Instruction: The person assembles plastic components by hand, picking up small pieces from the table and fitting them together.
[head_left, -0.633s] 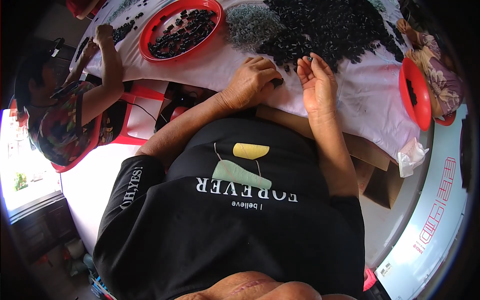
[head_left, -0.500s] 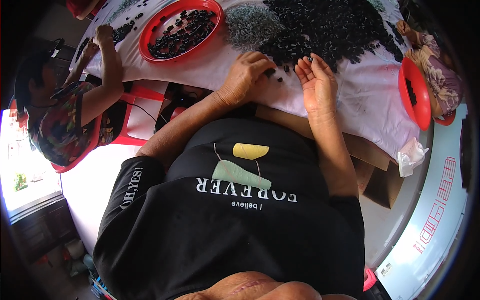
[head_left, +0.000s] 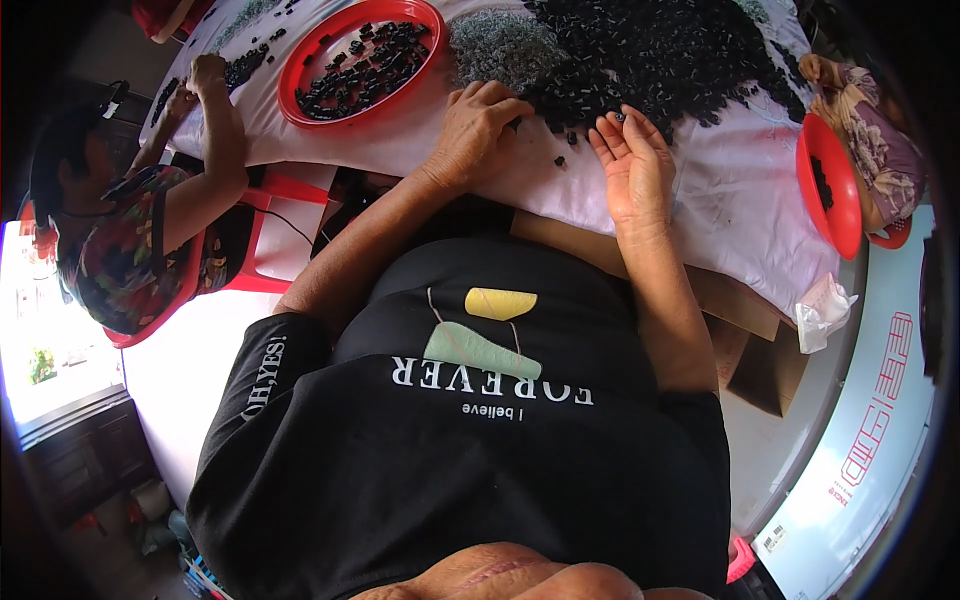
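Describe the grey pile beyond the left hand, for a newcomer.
On the cloth-covered table, find the large black heap beyond the right hand. Between it and the red tray sits the grey pile, silvery and wiry-looking, unlike its black neighbours.

One view serves, from the left of two wide fisheye cameras worn side by side on the head. It looks steeply down over the wearer's black shirt [head_left: 450, 480], which fills the lower middle at close range, and outward to the cloth-covered counter [head_left: 735, 215] along the top. The picture is upright and unmirrored, so its left is the wearer's left. The left hand [head_left: 480, 128] and right hand [head_left: 638, 180] sit in the upper middle, farther from the lens than the shirt's collar end. Straight edges bend toward the rim, curving the pale panel [head_left: 868, 420] at right, and a seated co-worker [head_left: 115, 255] shows at far left.
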